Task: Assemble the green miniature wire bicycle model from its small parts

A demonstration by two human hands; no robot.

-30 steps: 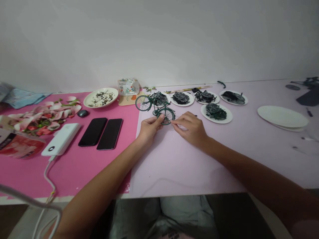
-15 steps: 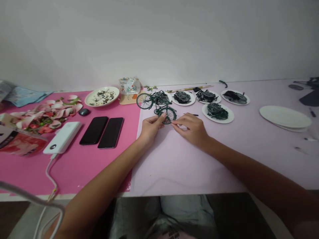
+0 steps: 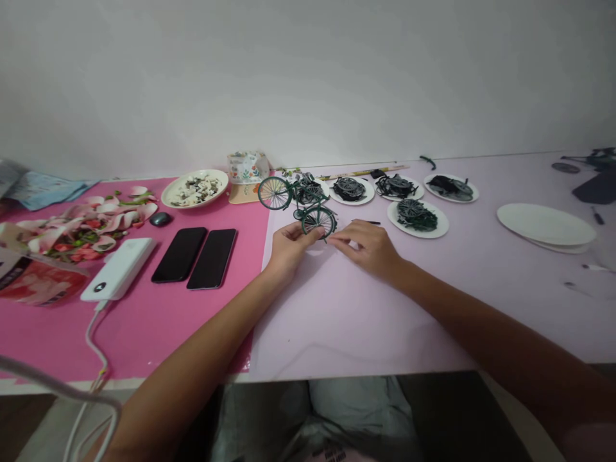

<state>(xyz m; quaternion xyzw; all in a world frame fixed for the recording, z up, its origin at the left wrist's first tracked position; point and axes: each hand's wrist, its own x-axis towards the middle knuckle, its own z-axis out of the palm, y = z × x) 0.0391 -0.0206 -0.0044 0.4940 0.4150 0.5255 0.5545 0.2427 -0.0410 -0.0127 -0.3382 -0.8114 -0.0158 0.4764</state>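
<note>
A dark green miniature bicycle is tilted above the lilac tabletop, one wheel up at the left and the other lower at the right. My left hand pinches the lower wheel near its rim between thumb and fingers. Just right of that wheel, my right hand has thumb and index fingertips pressed together; whatever sits between them is too small to make out. Behind the bicycle, a plate of grey and black parts is partly hidden.
More plates of parts stand behind and right. Farther right lie stacked white plates. On the pink mat are two phones, a white power bank, a bowl and petals. A long pencil-like stick lies near the wall.
The bicycle has shifted and tilted slightly in my left hand, whose thumb now lies lower across the wheel. My right fingertips stay close to the wheel. The whole view has drifted slightly.
</note>
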